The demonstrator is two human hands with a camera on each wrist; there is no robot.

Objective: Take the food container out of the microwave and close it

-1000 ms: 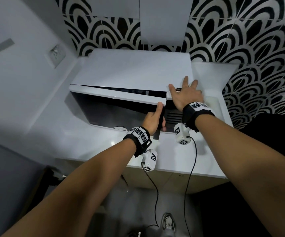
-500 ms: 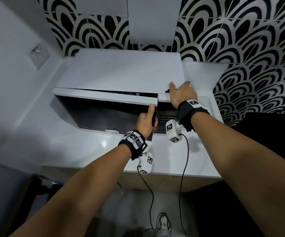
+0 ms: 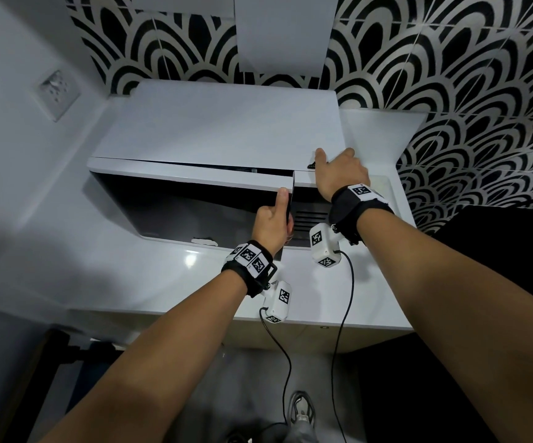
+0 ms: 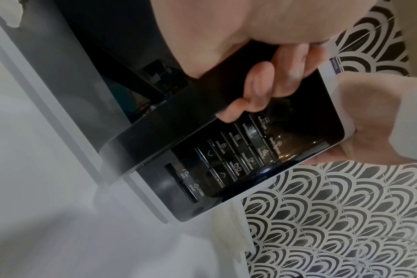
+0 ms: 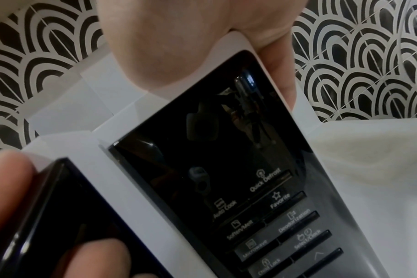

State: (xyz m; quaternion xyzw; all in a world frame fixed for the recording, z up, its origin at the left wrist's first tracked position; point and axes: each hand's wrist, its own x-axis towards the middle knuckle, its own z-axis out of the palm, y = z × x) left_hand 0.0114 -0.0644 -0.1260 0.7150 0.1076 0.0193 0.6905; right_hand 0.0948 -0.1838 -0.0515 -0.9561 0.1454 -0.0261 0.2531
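Left hand (image 3: pixel 271 223) grasps microwave door (image 3: pixel 191 203) edge | right hand (image 3: pixel 342 174) flat on microwave (image 3: pixel 220 135) top

A white counter (image 3: pixel 150 282) is carrying the appliance and is catching a small bright glare on its bare front part. Black-and-white scalloped tiles (image 3: pixel 450 75) are covering the wall behind and to the right. A plain white panel (image 3: pixel 282 30) is hanging in front of the tiles. A wall socket (image 3: pixel 58 91) is sitting on the plain wall to the left. A grey shoe (image 3: pixel 302 414) is standing on the floor below the counter's front edge.
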